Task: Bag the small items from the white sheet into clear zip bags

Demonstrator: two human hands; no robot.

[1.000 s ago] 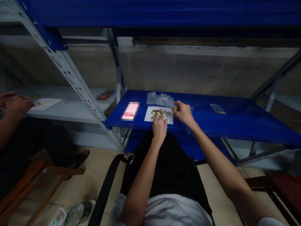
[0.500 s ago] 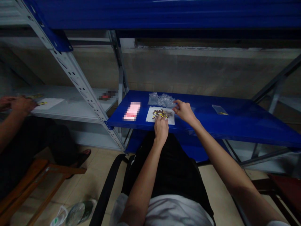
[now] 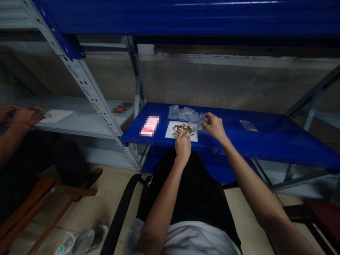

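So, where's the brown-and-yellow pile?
Head view, just right of centre: the pile lies on white paper on the blue shelf, left hand at its near side, clear bags behind.

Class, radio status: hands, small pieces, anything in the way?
Left hand at small pieces. Right hand at clear bags. Pieces loose on white paper; left hand hides some.

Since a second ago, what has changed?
The right hand has shifted slightly right, away from the white paper; the yellow piece it held is out of sight, and a clear bag now shows against it. Unchanged: the left hand at the pile of pieces, and the far-right bag.
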